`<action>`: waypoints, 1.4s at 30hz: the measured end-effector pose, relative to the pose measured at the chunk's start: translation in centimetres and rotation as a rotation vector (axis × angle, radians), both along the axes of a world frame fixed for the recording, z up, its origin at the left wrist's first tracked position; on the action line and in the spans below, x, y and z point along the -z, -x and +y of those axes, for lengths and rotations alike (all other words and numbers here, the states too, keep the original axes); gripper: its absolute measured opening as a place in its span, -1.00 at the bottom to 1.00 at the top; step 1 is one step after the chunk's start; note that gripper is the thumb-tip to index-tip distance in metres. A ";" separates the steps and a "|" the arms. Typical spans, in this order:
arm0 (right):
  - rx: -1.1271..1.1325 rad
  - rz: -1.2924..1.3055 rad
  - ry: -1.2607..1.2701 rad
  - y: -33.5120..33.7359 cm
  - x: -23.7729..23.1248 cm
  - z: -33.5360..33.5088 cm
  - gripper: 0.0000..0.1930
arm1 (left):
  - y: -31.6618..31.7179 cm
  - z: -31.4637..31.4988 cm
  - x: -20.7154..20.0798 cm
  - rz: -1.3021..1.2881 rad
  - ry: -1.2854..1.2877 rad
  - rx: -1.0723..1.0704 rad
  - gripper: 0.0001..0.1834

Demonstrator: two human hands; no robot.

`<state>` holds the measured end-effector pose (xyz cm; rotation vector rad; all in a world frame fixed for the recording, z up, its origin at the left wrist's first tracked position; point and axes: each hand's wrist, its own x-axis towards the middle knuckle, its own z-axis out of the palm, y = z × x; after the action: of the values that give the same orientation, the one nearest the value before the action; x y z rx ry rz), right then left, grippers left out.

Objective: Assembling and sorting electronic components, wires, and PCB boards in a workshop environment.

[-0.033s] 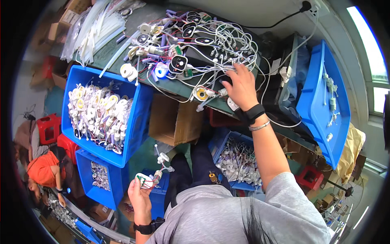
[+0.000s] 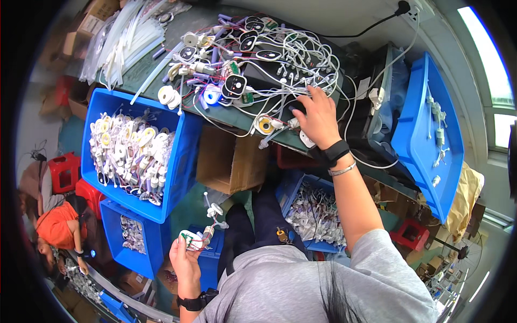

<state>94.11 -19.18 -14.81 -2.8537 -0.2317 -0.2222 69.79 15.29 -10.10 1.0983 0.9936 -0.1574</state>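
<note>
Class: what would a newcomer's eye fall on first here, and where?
Probably the big blue plastic bin heaped with small white parts, at left. Then the tangled white cables atop the dark green table, near the right hand; below, the left hand holds a white wired assembly.

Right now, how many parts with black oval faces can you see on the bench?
5 visible: rearmost part, second part just below it, rightmost part, frontmost part, leftmost part. White cables may hide more.

Cables (image 2: 319, 49) on the table (image 2: 188, 20), left of them tubes (image 2: 127, 47), perhaps bagged
</note>
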 end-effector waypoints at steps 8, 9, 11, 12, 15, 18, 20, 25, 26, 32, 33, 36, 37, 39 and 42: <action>0.005 0.048 -0.071 2.2 -0.2 -0.5 -0.69 | -0.5 -0.9 -0.3 0.003 -0.005 0.016 -0.80; -0.004 0.048 -0.083 2.5 -0.1 -0.5 -0.69 | -0.5 -1.0 -0.3 -0.003 -0.006 0.021 -0.80; -0.010 0.056 -0.108 3.2 0.0 -0.5 -0.68 | -0.6 -1.2 -0.4 -0.002 -0.001 0.020 -0.80; -0.014 0.078 -0.121 3.4 0.0 -0.5 -0.68 | -0.6 -1.3 -0.4 -0.002 0.004 0.017 -0.80; -0.017 0.105 -0.135 4.0 0.0 -0.7 -0.68 | -0.7 -1.6 -0.4 -0.002 0.008 0.037 -0.80; -0.015 0.114 -0.139 4.2 -0.1 -1.1 -0.69 | -0.6 -1.4 -0.1 -0.006 0.008 0.042 -0.79; -0.026 0.100 -0.151 4.2 -0.1 -1.2 -0.69 | -0.5 -1.4 0.0 -0.003 0.012 0.048 -0.79; -0.076 0.083 -0.147 4.2 -0.5 0.2 -0.69 | -0.6 -1.8 -0.1 -0.008 0.015 0.075 -0.79; -0.100 0.086 -0.153 4.4 -0.5 0.8 -0.69 | -0.6 -1.8 -0.2 -0.012 0.015 0.071 -0.79; -0.209 0.168 -0.162 7.5 0.1 3.3 -0.69 | -0.3 -1.7 -0.5 -0.003 -0.016 0.058 -0.79; -0.242 0.211 -0.175 8.2 0.2 3.4 -0.69 | -0.4 -1.7 -0.5 0.000 -0.021 0.052 -0.79; -0.267 0.300 -0.192 11.5 0.5 3.3 -0.69 | -0.1 -1.5 -0.5 0.009 -0.011 0.059 -0.78; -0.273 0.327 -0.194 12.3 0.8 2.9 -0.69 | -0.3 -1.6 -0.2 0.003 -0.009 0.056 -0.78; -0.255 0.396 -0.215 13.9 1.2 2.3 -0.68 | -0.1 -1.4 -0.3 -0.009 -0.006 0.079 -0.76; -0.199 0.407 -0.197 14.9 1.0 0.8 -0.70 | 0.1 -1.0 -0.4 -0.011 -0.017 0.097 -0.76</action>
<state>79.16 -18.34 -15.86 -2.5843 -0.3806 0.3528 69.68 14.30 -9.68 1.1628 0.9335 -0.2217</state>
